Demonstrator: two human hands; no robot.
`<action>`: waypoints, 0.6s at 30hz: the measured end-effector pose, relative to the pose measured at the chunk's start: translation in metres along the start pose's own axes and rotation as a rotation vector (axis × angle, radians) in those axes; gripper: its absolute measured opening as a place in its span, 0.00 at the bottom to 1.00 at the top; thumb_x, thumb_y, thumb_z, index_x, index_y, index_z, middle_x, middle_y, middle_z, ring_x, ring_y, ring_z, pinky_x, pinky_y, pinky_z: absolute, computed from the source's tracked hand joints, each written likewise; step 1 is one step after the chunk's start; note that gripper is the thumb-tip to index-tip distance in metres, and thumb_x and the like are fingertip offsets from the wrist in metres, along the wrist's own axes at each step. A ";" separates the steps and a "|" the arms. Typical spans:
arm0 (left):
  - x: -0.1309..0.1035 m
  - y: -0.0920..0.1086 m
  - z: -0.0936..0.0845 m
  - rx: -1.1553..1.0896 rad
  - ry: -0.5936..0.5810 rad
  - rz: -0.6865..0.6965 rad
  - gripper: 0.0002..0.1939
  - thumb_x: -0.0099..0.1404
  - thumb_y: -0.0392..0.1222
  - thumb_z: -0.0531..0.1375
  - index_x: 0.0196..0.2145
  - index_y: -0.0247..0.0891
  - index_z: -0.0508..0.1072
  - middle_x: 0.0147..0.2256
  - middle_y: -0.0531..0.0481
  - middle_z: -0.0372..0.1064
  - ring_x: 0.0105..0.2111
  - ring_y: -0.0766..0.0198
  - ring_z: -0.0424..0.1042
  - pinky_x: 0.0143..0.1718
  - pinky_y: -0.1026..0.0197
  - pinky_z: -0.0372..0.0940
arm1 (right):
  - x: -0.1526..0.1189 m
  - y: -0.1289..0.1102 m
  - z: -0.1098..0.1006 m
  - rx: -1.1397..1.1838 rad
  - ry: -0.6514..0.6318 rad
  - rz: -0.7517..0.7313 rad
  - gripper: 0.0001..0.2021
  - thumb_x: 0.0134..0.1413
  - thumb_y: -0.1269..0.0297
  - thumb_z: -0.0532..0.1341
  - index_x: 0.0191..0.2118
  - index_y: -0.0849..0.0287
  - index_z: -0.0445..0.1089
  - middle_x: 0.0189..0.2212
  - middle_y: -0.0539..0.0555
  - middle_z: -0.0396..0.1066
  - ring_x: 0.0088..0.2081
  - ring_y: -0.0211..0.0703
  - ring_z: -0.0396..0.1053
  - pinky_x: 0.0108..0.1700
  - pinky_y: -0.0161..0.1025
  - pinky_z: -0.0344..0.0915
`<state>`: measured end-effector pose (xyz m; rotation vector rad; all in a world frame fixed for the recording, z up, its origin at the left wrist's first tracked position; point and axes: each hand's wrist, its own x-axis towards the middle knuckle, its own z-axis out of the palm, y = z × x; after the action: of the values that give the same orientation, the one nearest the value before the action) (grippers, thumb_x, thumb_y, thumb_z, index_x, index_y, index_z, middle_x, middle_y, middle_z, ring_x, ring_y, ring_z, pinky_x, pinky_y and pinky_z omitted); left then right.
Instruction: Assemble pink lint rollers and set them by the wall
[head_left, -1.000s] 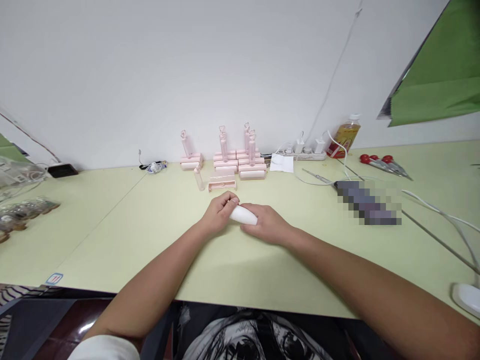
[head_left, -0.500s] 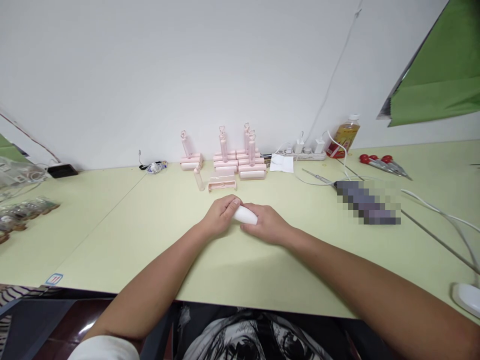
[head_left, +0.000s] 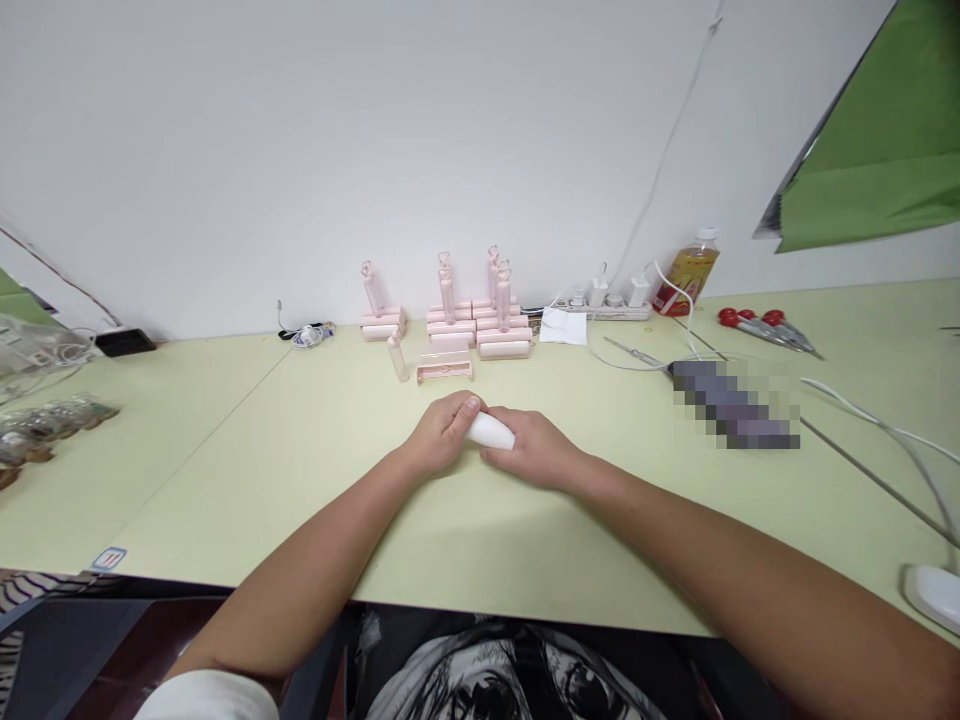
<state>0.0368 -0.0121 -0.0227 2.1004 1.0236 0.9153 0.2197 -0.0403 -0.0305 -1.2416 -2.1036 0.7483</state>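
Both hands hold one smooth white lint roll (head_left: 491, 432), low over the middle of the table. My left hand (head_left: 444, 430) is closed round its left end, thumb on top. At the other end, my right hand (head_left: 534, 446) grips it with thumb and fingers on either side. The hands touch or nearly touch behind the roll, and part of it is hidden. Just beyond them lies an open pink roller case (head_left: 445, 372) with a clear cover. A loose pink handle (head_left: 398, 357) stands to its left. Further back are several pink lint rollers (head_left: 504, 348) with upright handles.
Along the wall runs a power strip (head_left: 626, 312) with plugged chargers, beside a white paper (head_left: 563, 327). A drink bottle (head_left: 687, 272) and red-handled tools (head_left: 772, 330) are at the right. A pixelated dark object (head_left: 731, 405) and cables lie nearer. Several glass jars (head_left: 56, 420) are on the left.
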 end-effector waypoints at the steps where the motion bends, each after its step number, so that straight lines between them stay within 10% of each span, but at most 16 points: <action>1: 0.000 0.000 0.000 0.000 0.004 0.003 0.24 0.70 0.55 0.43 0.35 0.38 0.72 0.33 0.48 0.70 0.35 0.60 0.68 0.38 0.61 0.62 | 0.000 0.000 0.000 -0.003 0.000 0.003 0.17 0.49 0.64 0.62 0.47 0.53 0.71 0.38 0.51 0.75 0.36 0.46 0.71 0.37 0.39 0.63; 13: 0.001 -0.009 0.000 -0.113 0.047 -0.068 0.31 0.68 0.63 0.39 0.38 0.38 0.72 0.32 0.48 0.70 0.29 0.63 0.67 0.31 0.62 0.62 | 0.000 0.002 0.000 0.079 -0.007 0.080 0.17 0.49 0.62 0.63 0.47 0.51 0.70 0.35 0.50 0.75 0.32 0.44 0.71 0.32 0.37 0.63; 18: 0.005 -0.019 -0.003 -0.160 0.351 -0.106 0.30 0.68 0.65 0.38 0.45 0.40 0.68 0.30 0.49 0.65 0.26 0.65 0.65 0.25 0.62 0.61 | 0.002 0.006 0.001 0.115 0.037 0.145 0.20 0.47 0.62 0.64 0.50 0.51 0.70 0.38 0.52 0.75 0.35 0.45 0.71 0.33 0.37 0.63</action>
<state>0.0293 0.0027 -0.0338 1.7727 1.1795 1.2963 0.2212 -0.0360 -0.0348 -1.3450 -1.9283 0.8900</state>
